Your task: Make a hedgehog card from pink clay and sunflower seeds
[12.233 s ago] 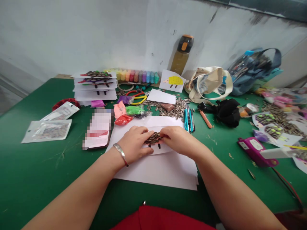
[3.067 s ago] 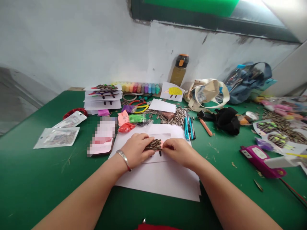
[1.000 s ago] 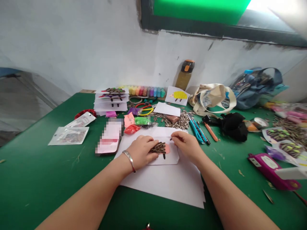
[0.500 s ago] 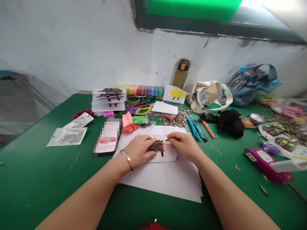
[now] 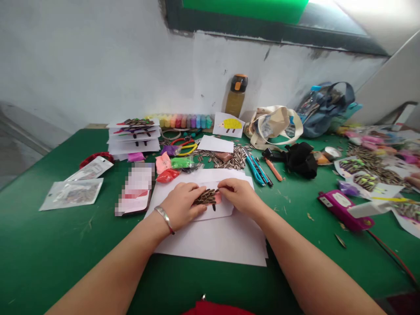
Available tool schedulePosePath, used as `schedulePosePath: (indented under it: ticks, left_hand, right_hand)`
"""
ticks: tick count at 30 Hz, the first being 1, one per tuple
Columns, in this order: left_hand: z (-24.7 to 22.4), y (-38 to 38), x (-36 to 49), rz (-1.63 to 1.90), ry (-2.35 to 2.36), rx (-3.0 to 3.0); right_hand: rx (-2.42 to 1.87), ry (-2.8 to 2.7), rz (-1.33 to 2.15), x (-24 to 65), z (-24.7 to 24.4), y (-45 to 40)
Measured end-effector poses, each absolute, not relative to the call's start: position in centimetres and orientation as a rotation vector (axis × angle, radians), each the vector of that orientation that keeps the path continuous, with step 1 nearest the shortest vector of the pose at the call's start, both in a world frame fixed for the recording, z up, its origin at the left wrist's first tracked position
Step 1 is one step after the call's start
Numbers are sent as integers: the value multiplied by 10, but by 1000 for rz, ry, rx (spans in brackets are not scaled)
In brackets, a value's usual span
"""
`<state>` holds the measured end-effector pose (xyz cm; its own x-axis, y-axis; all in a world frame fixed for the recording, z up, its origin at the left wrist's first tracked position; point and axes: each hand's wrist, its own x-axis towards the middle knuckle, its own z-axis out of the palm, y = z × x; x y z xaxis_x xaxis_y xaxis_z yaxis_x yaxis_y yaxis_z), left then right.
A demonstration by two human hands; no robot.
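A small white card [image 5: 223, 211] lies on a stack of white paper [image 5: 210, 240]. On the card is a pink clay shape with a dark leg, its back covered by rows of sunflower seeds [image 5: 206, 197]. My left hand [image 5: 183, 203] rests on the card's left side, fingers apart around the seeds. The fingers of my right hand [image 5: 238, 194] are pinched together at the upper right edge of the seed rows, touching the clay figure; a seed between the fingertips is mostly hidden.
Beyond the paper are clay packets [image 5: 167, 176], loose seeds [image 5: 238, 159], blue scissors [image 5: 255, 170] and a propped hedgehog card [image 5: 229, 125]. A phone [image 5: 136, 188] lies left, a purple glue gun [image 5: 344, 210] right. Another person's hand [image 5: 414, 180] shows at the far right.
The view has shifted to the right. My right hand has brought the seed from beside the figure onto it. My left hand keeps its place on the card.
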<state>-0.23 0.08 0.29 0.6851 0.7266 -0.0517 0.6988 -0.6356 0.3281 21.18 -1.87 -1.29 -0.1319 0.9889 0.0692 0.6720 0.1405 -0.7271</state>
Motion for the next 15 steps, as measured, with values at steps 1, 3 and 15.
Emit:
schedulePosePath:
  ticks: [1, 3, 15]
  left_hand:
    - [3, 1, -2, 121, 1129, 2576]
    - [4, 1, -2, 118, 1129, 2574]
    - [1, -1, -2, 82, 1150, 2589]
  right_hand:
    - [-1591, -1863, 735, 212, -14, -18]
    - [-1589, -1861, 722, 213, -17, -17]
    - [-1577, -2049, 560, 209, -21, -15]
